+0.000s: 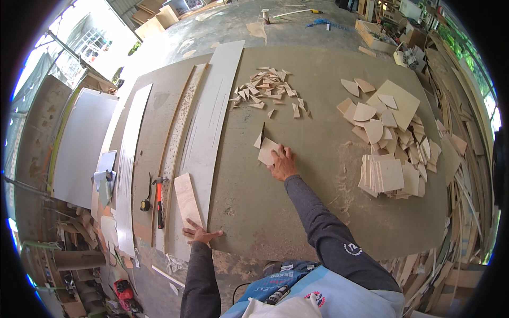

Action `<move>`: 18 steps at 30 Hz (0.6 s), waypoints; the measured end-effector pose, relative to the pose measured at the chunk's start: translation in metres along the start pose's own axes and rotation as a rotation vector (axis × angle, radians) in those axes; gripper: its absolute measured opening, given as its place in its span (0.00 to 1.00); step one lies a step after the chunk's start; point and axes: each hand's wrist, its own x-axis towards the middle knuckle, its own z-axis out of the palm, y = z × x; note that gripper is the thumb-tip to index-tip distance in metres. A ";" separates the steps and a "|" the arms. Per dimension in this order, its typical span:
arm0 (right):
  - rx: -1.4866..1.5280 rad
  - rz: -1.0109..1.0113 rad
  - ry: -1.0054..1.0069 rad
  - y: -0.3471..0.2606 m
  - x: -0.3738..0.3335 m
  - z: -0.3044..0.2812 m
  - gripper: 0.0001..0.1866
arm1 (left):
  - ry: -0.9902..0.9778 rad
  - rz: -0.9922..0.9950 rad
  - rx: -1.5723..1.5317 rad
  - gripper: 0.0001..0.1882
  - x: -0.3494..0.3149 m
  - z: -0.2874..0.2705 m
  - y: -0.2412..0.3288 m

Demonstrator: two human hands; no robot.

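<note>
A small pale plywood piece [268, 153] lies flat at mid-table, against a thin dark saw blade [262, 133] that stands up out of the tabletop. My right hand [283, 162] grips this piece at its right and near edges, fingers bent over it. Left of the blade sits a narrow plywood sliver [257, 141]. My left hand [200, 232] rests with fingers spread at the near end of a long plywood board [187, 197], close to the table's front edge. That board lies partly over a long grey-white strip [212, 119].
Cut plywood pieces [383, 174] are heaped and stacked on the right. Small triangular offcuts [268, 84] lie beyond the blade. A hammer [159, 199] and tape measure [145, 205] lie left, beside a speckled strip [179, 127]. Scrap boards [466, 143] line the right side.
</note>
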 end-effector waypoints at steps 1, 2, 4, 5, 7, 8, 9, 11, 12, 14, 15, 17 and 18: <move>0.008 0.001 0.002 -0.001 0.000 0.000 0.35 | 0.002 0.004 -0.006 0.97 0.002 0.001 -0.001; -0.001 -0.002 -0.012 0.001 0.000 0.000 0.36 | 0.002 0.010 -0.012 0.97 0.002 0.001 -0.001; -0.017 -0.007 -0.040 0.005 0.000 -0.001 0.36 | 0.000 0.005 -0.007 0.97 0.002 0.000 0.000; -0.015 -0.013 -0.034 0.005 -0.003 0.000 0.36 | -0.004 0.003 -0.004 0.97 0.001 0.001 0.001; -0.010 -0.027 -0.023 0.005 -0.007 0.001 0.36 | 0.006 0.007 0.006 0.96 -0.002 0.000 0.002; 0.006 -0.024 -0.028 0.004 -0.008 0.001 0.36 | 0.013 0.007 0.014 0.96 -0.003 -0.001 0.001; 0.021 -0.021 -0.033 0.002 -0.009 0.001 0.35 | 0.008 0.008 0.013 0.96 -0.002 0.000 -0.001; 0.030 -0.016 -0.033 0.001 -0.008 0.001 0.34 | -0.003 0.013 0.011 0.96 0.000 0.001 -0.003; 0.023 -0.014 -0.029 0.002 -0.007 0.001 0.34 | -0.004 0.015 0.015 0.96 0.000 0.001 -0.003; 0.011 -0.005 -0.020 0.002 -0.007 0.002 0.34 | -0.007 0.018 0.021 0.96 0.000 0.002 -0.002; 0.007 0.003 -0.016 0.001 -0.007 0.002 0.35 | -0.002 0.018 0.020 0.96 -0.001 0.002 -0.002; 0.001 0.015 -0.008 -0.002 -0.005 0.002 0.35 | 0.014 0.020 0.019 0.95 -0.002 0.001 -0.002; -0.001 0.020 -0.005 -0.003 -0.004 0.002 0.35 | 0.012 0.011 0.023 0.96 0.000 0.001 -0.002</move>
